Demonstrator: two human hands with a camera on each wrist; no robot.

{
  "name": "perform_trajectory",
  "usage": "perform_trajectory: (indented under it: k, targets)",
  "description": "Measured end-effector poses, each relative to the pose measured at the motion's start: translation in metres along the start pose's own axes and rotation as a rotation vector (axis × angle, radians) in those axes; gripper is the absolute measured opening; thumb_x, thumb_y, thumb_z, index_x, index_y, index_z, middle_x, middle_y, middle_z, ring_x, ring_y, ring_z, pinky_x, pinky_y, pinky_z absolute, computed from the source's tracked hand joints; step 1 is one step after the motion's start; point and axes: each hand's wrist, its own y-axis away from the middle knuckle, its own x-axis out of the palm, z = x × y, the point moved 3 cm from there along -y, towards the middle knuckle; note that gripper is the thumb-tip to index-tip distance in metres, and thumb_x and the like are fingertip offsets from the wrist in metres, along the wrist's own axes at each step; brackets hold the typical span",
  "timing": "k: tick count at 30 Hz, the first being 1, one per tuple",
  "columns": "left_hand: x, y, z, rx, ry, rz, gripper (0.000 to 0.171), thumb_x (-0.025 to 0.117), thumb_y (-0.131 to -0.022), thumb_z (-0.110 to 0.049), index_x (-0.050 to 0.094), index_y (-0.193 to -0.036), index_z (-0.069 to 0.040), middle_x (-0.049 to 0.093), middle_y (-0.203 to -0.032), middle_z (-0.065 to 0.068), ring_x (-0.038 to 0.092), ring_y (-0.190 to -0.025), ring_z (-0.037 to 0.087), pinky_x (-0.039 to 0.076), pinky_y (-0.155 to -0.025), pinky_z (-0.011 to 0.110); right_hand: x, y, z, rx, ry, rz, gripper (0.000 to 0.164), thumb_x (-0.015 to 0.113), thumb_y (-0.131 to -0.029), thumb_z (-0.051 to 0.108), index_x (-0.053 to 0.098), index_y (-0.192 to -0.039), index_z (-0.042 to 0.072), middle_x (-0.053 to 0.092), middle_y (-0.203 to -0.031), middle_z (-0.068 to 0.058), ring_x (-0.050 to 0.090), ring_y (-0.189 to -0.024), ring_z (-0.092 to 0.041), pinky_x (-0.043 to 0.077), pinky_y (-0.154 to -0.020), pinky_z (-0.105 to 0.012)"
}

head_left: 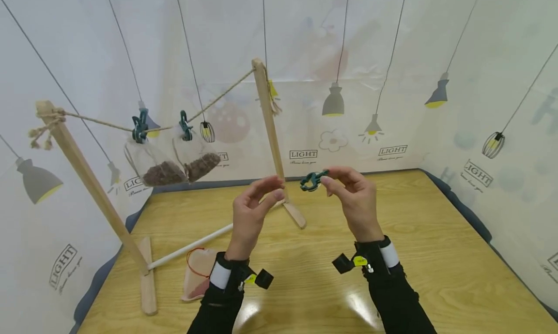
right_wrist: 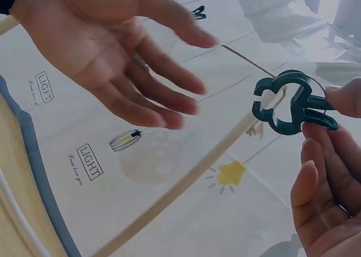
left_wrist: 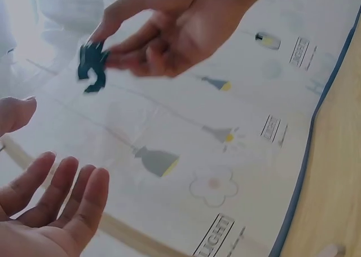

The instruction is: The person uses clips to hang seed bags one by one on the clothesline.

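Observation:
My right hand (head_left: 358, 201) pinches a dark green plastic clip (head_left: 311, 180) by its handles between thumb and fingers. In the right wrist view the round jaws of the clip (right_wrist: 285, 101) point toward the left hand, with a small gap at their tips. My left hand (head_left: 253, 210) is raised beside it, apart from the clip and holding nothing. Its fingers (right_wrist: 163, 70) are spread and loosely bent. To the left, two clear bags (head_left: 141, 155) with brown clumps in the bottom hang from a rope (head_left: 98, 122), each under a green clip (head_left: 140, 127).
The rope sags between two wooden posts (head_left: 271, 126), which stand on wooden feet (head_left: 148, 280) joined by a white rod (head_left: 192, 247). A pinkish drawstring pouch (head_left: 196, 276) lies on the wooden table (head_left: 436, 256). A lamp-printed sheet (head_left: 392, 58) encloses the table.

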Motion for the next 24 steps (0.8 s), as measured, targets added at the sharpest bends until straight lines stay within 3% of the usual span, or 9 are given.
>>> perform_trajectory:
  k: [5, 10, 18, 24]
  targets:
    - [-0.025, -0.003, -0.003, -0.008, -0.056, -0.066, 0.038, 0.070, -0.096, -0.004, 0.062, -0.132, 0.006, 0.070, -0.119, 0.009, 0.069, -0.110, 0.017, 0.061, -0.095, 0.033, -0.009, -0.002, 0.004, 0.005, 0.016, -0.048, 0.012, 0.074, -0.091, -0.002, 0.072, -0.103, -0.002, 0.075, -0.093, 0.005, 0.060, -0.069, -0.014, 0.055, -0.067, -0.023]
    - [-0.057, -0.003, -0.001, -0.060, -0.174, -0.134, 0.039, 0.074, -0.095, -0.009, 0.065, -0.132, 0.000, 0.071, -0.119, 0.006, 0.068, -0.110, 0.015, 0.060, -0.097, 0.031, -0.015, -0.002, 0.006, -0.008, 0.024, -0.076, 0.009, 0.074, -0.091, -0.003, 0.073, -0.099, -0.002, 0.075, -0.090, 0.005, 0.060, -0.068, -0.013, 0.054, -0.067, -0.023]
    - [-0.114, 0.007, 0.000, -0.164, -0.409, -0.220, 0.041, 0.074, -0.097, -0.029, 0.067, -0.133, -0.012, 0.068, -0.127, 0.005, 0.063, -0.117, 0.010, 0.054, -0.102, 0.025, -0.016, -0.003, 0.008, -0.035, 0.010, -0.078, 0.006, 0.076, -0.090, -0.002, 0.075, -0.096, -0.001, 0.076, -0.089, 0.004, 0.062, -0.070, -0.013, 0.055, -0.066, -0.023]
    - [-0.155, 0.022, 0.003, -0.201, -0.485, -0.260, 0.046, 0.075, -0.094, -0.042, 0.067, -0.134, -0.019, 0.069, -0.126, -0.006, 0.062, -0.110, 0.000, 0.052, -0.096, 0.023, -0.017, -0.004, 0.010, -0.054, -0.008, -0.069, 0.008, 0.075, -0.089, -0.005, 0.076, -0.095, 0.001, 0.077, -0.089, 0.003, 0.064, -0.071, -0.012, 0.055, -0.066, -0.023]
